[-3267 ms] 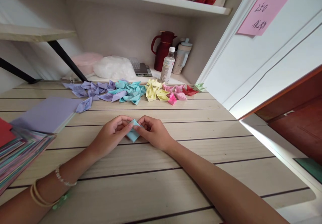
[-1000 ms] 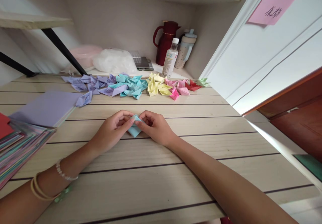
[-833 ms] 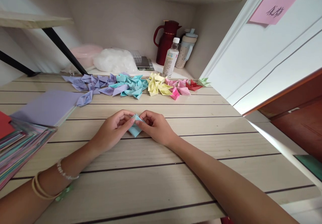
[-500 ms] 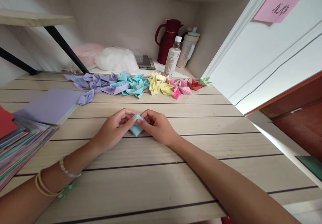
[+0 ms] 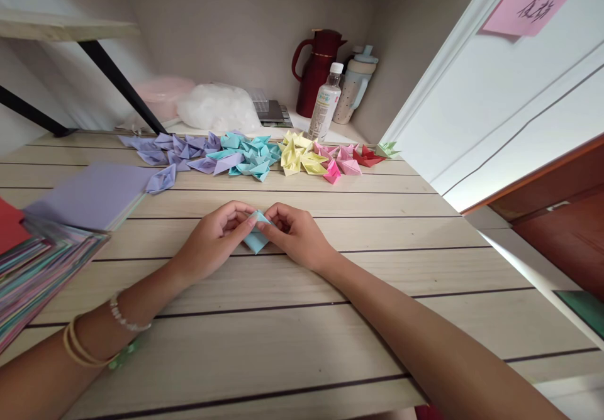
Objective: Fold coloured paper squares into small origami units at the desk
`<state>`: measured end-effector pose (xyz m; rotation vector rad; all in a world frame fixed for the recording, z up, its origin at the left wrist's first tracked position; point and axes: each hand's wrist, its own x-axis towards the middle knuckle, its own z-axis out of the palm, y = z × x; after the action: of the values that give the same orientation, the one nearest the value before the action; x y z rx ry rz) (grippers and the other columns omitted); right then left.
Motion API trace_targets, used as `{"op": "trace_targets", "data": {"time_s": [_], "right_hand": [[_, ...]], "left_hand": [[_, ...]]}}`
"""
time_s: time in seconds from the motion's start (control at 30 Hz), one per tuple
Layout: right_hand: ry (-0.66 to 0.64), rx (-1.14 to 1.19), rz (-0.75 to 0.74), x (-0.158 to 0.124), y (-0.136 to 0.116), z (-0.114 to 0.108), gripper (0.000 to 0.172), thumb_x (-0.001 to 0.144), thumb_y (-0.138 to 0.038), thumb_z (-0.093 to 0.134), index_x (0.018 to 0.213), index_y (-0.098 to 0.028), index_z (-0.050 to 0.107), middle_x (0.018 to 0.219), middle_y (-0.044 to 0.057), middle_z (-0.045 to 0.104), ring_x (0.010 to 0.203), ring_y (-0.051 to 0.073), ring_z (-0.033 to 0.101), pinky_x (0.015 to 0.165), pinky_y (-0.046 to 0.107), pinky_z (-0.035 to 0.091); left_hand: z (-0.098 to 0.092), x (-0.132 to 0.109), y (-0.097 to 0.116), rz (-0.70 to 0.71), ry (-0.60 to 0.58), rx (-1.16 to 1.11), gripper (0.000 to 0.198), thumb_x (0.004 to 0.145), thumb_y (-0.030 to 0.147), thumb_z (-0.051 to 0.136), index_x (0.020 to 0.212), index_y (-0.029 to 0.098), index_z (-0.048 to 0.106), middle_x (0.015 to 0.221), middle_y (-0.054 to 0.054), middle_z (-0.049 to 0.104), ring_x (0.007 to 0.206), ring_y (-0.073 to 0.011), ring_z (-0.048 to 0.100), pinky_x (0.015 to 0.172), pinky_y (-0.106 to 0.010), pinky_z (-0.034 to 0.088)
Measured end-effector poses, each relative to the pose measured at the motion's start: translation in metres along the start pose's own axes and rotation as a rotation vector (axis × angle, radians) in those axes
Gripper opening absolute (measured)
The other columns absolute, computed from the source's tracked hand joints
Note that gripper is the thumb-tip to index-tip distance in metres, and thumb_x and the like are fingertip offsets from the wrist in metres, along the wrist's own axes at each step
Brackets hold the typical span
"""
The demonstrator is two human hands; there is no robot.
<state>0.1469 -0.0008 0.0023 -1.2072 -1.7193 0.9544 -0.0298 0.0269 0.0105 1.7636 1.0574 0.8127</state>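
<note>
A small folded piece of light blue origami paper [image 5: 256, 241] lies at the middle of the table, one corner pointing toward me. My left hand [image 5: 221, 230] pinches its upper left edge between thumb and fingers. From the other side my right hand [image 5: 293, 234] grips the upper right edge, its thumb pressed on the paper and its fingers curled. Both thumbs nearly meet near the top corner. The fingers hide part of the upper folds.
Folded paper boats in purple [image 5: 161, 180], turquoise [image 5: 257, 156], yellow [image 5: 295, 154], pink [image 5: 333, 171], red [image 5: 367, 156] and green [image 5: 387, 149] line the table's back. Coloured paper sheets [image 5: 51, 269] and a purple stack [image 5: 92, 195] lie left. A bottle [image 5: 324, 107] and red jug [image 5: 317, 77] stand behind.
The view has shifted slightly. Both hands keep the same pinch on the blue paper, and its shape looks unchanged.
</note>
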Motion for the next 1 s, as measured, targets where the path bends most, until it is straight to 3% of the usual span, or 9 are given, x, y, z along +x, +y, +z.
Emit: {"op": "trace_targets", "data": {"time_s": [0.57, 0.8, 1.0], "right_hand": [[-0.003, -0.026, -0.008, -0.0003, 0.0001, 0.0005, 0.023, 0.083, -0.040, 0.051, 0.082, -0.018, 0.056, 0.064, -0.003, 0.050, 0.054, 0.009, 0.038, 0.050, 0.021, 0.030], [0.069, -0.111, -0.020, -0.0045, -0.0044, 0.0054, 0.018, 0.082, -0.036, 0.052, 0.079, -0.018, 0.055, 0.060, -0.004, 0.047, 0.053, 0.009, 0.039, 0.051, 0.021, 0.031], [0.008, -0.009, -0.004, -0.0016, 0.0006, 0.0021, 0.021, 0.082, -0.039, 0.053, 0.079, -0.018, 0.055, 0.063, -0.004, 0.049, 0.053, 0.009, 0.038, 0.050, 0.021, 0.031]], "left_hand": [[0.0001, -0.0002, -0.0008, 0.011, 0.000, 0.001, 0.034, 0.079, 0.045, 0.056, 0.100, 0.018, 0.058, 0.085, -0.005, 0.068, 0.078, -0.0192, 0.063, 0.067, -0.030, 0.050], [0.0010, 0.0003, -0.0032, 0.025, -0.005, -0.027, 0.031, 0.079, 0.043, 0.057, 0.099, 0.018, 0.058, 0.084, -0.004, 0.067, 0.077, -0.0186, 0.063, 0.068, -0.029, 0.049], [0.0013, 0.0002, -0.0058, 0.040, 0.004, -0.063, 0.032, 0.079, 0.043, 0.057, 0.098, 0.018, 0.059, 0.084, -0.005, 0.067, 0.077, -0.0185, 0.063, 0.069, -0.030, 0.049]]}}
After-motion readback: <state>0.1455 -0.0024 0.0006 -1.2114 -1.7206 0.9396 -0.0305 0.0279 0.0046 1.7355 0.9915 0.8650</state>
